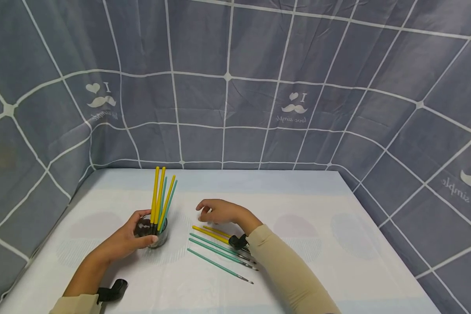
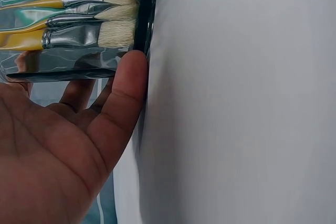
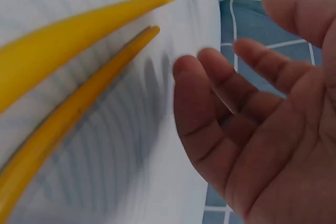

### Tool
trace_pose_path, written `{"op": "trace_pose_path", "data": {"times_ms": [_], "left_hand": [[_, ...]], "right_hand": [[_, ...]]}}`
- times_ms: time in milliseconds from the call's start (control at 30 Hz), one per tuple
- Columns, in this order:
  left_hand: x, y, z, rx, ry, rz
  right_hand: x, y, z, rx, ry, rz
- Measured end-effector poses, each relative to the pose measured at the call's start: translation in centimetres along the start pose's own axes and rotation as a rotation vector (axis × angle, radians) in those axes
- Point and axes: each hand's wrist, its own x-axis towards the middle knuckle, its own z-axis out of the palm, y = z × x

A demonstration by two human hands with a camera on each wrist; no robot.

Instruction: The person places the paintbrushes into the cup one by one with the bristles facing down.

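A clear glass [image 1: 163, 237] stands on the left of the table, with several yellow and teal paintbrushes [image 1: 159, 196] upright in it. Through its wall in the left wrist view, the pale bristles [image 2: 116, 33] point down toward the dark base. My left hand [image 1: 121, 240] grips the glass from the left, thumb at the near side. To the right, my right hand [image 1: 221, 211] hovers with loosely bent fingers and nothing in them. Just below it lie yellow paintbrushes [image 1: 209, 233], close by in the right wrist view, and teal paintbrushes [image 1: 220, 265], partly hidden by the right wrist.
A white cloth [image 1: 322, 283] with faint printed shapes covers the table. Grey curtains [image 1: 204, 104] with white grid lines hang behind it and at both sides. Each wrist carries a black camera mount, such as the left mount [image 1: 114, 291].
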Motion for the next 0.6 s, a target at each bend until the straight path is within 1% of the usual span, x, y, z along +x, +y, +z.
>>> {"op": "trace_pose_path", "data": {"times_ms": [133,300,367,533,600], "left_hand": [[-0.1,0.1,0.0,-0.004,-0.007,0.011],[-0.2,0.2,0.1,0.001,-0.001,0.008],[-0.2,0.2,0.1,0.003,0.004,0.011],[-0.2,0.1,0.2,0.003,0.008,0.014],[-0.1,0.1,0.1,-0.003,0.003,0.020]], "right_hand": [[-0.5,0.3,-0.2,-0.063,-0.052,-0.008],[-1.0,0.6,-0.5,-0.142,-0.076,-0.020],[-1.2,0.8,-0.4,-0.141,-0.084,-0.016],[-1.1,1.5,-0.1,-0.080,-0.113,-0.005],[-1.0,1.7,0.1,-0.090,-0.120,-0.014]]}}
